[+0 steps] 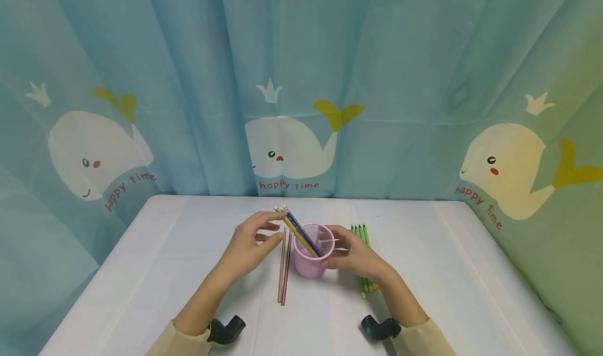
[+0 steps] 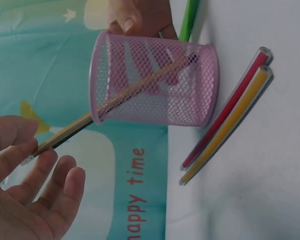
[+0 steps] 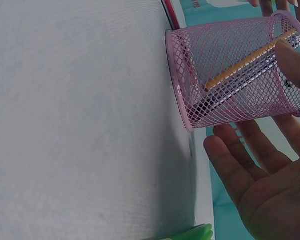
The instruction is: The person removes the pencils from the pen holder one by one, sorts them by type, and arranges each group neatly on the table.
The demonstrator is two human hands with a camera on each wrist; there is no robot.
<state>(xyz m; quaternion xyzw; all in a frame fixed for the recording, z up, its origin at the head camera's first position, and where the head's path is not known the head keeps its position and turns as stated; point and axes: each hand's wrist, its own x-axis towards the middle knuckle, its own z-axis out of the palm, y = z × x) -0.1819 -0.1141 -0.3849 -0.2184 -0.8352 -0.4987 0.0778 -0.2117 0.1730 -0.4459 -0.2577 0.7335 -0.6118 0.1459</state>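
A pink mesh pencil cup (image 1: pixel 309 268) stands near the middle of the table. My right hand (image 1: pixel 354 254) holds it from the right side, thumb at the front near the rim and fingers around the far side. A yellow pencil (image 3: pixel 250 61) and dark pencils (image 1: pixel 301 229) lean in the cup toward the left, their eraser ends above the rim. My left hand (image 1: pixel 252 243) is at those upper ends, thumb apart from the fingers, fingertips (image 2: pixel 47 156) against a pencil. Left of the cup, a red pencil (image 2: pixel 225 110) and a yellow pencil (image 2: pixel 230 122) lie side by side.
Several green pencils (image 1: pixel 365 282) lie on the table right of the cup, partly hidden beneath the right hand and wrist. The white table (image 1: pixel 188 272) ends at a blue curtain (image 1: pixel 400 84) printed with whales. Black wrist devices (image 1: pixel 227 330) sit at both cuffs.
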